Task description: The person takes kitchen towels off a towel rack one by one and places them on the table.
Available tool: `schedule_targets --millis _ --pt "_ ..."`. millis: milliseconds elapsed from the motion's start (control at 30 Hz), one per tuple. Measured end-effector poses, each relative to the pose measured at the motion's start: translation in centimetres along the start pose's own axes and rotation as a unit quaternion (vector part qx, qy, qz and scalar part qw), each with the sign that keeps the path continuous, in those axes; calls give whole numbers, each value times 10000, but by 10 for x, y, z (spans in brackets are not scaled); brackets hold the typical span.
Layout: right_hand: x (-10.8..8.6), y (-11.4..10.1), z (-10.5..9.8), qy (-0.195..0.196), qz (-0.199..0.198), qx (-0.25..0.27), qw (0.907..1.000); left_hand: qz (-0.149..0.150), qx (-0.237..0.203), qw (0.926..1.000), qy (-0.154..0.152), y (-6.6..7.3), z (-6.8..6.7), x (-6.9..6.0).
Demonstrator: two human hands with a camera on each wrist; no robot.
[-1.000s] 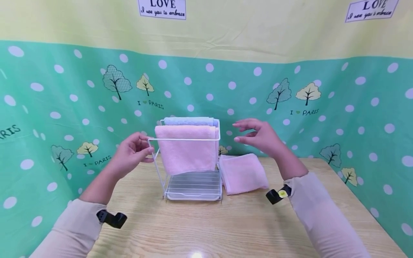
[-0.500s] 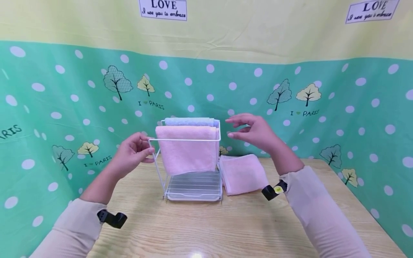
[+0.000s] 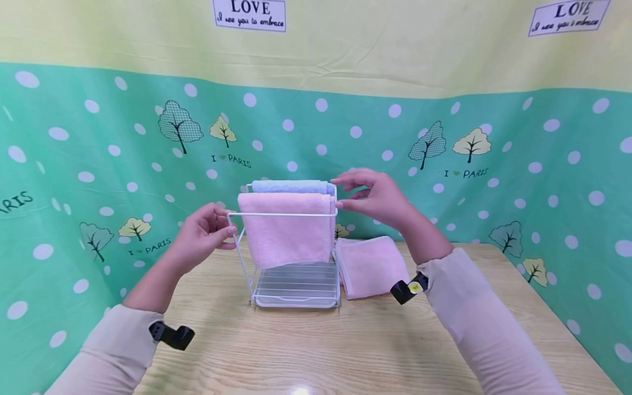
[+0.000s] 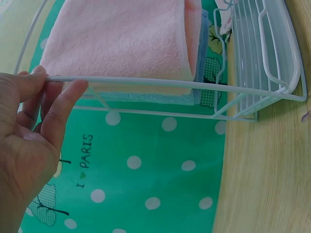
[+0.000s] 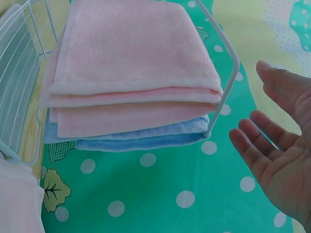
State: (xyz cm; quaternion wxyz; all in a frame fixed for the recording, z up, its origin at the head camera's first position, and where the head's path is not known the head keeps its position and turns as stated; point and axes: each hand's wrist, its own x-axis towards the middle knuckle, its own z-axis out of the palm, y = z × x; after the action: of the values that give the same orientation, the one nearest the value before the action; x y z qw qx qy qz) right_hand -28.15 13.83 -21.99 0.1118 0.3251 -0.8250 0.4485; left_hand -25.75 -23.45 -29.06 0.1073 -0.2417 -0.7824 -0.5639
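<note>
A white wire rack (image 3: 283, 214) stands on the table with a pink towel (image 3: 291, 233) draped over a bar. Behind it hangs a blue towel (image 3: 286, 186), mostly covered by the pink one. My left hand (image 3: 204, 230) pinches the rack's upper left corner; in the left wrist view, thumb and fingers close on the white wire (image 4: 146, 82). At the upper right corner hovers my right hand (image 3: 375, 197), thumb and fingers spread apart. The right wrist view shows a small gap between this hand (image 5: 286, 141) and the rack's wire (image 5: 228, 82).
A folded pink towel (image 3: 372, 266) lies on the wooden table (image 3: 296, 345), just right of the rack. Low in the rack sits a pale tray (image 3: 296, 300) beneath wire bars. A green and yellow printed curtain (image 3: 321, 126) hangs close behind and along the sides.
My right hand has moved left and slightly up, toward the rack's upper right corner. The left hand keeps its pinch, and the rack and towels stay in place.
</note>
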Motion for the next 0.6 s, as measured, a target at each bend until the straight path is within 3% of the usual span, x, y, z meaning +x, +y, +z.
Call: schedule_targets --millis 267,600 --pt "8 -9 5 -141 -301 -119 9994 -11 8 10000 17 1 0 0" --pt "20 -13 8 -235 49 160 9996 -29 -13 10000 18 0 0 0"
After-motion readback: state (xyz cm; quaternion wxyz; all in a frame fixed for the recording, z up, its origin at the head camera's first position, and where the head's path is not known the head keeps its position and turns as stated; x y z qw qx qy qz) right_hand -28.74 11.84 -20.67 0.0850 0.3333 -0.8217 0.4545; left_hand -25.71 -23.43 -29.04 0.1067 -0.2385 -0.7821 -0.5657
